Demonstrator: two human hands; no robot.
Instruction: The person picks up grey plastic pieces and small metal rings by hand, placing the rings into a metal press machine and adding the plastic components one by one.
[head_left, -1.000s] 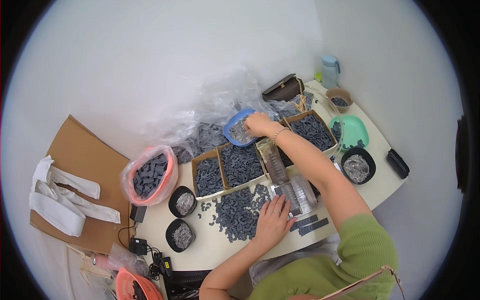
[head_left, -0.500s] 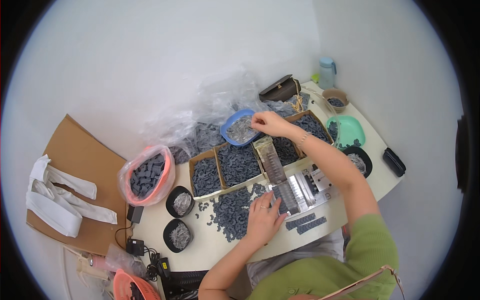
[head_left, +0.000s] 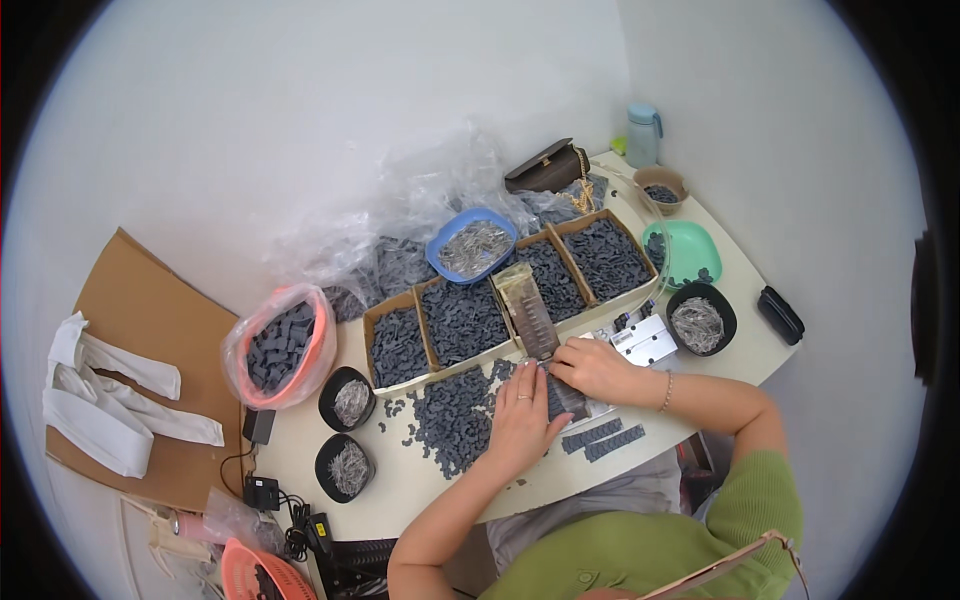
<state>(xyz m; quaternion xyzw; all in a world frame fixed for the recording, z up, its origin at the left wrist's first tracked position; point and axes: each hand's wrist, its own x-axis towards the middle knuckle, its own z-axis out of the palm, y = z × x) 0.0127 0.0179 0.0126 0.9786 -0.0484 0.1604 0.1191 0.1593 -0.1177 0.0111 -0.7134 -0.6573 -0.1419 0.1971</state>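
My left hand (head_left: 519,412) lies with fingers stretched out at the left side of a silver metal fixture (head_left: 646,341). Dark grey pieces (head_left: 569,401) sit in a row on that fixture, beside the fingers. Across the fixture's far part my right hand (head_left: 598,371) rests with its fingertips pinched close to the left fingers; whatever is between them is too small to make out. A long clear-and-brownish plastic strip (head_left: 527,310) runs from the fixture toward the boxes. Loose grey pieces (head_left: 455,420) are heaped left of my left hand. Two assembled grey strips (head_left: 613,444) lie in front of the fixture.
A divided cardboard box (head_left: 467,353) of grey pieces stands behind, with a blue tray (head_left: 437,262) of metal pins beyond. Black bowls of pins (head_left: 347,468) (head_left: 729,322) flank the work. A green tray (head_left: 708,240) is at right, a pink basket (head_left: 322,345) at left.
My right hand has left the blue tray and come down to the fixture, next to my left hand. The whole view has shifted slightly.
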